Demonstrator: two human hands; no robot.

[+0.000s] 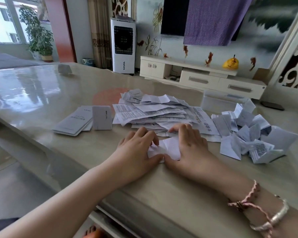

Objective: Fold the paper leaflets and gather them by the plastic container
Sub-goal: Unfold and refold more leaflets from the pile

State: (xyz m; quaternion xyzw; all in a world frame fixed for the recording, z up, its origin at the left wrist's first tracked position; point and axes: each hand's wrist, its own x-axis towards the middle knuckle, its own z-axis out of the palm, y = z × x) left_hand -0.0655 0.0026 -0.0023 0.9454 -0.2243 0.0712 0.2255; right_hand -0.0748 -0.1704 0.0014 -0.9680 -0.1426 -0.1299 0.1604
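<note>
A white paper leaflet, partly folded, lies on the table between my two hands. My left hand rests on its left side, fingers and thumb curled at its edge. My right hand presses on its right side, thumb at the near edge. Behind my hands lies a loose heap of unfolded leaflets. To the right is a pile of folded leaflets. A translucent plastic container stands behind that pile.
Several grey booklets and a white card lie left of the heap. A small pale object sits far back left on the glossy table. The table's near edge runs diagonally under my forearms.
</note>
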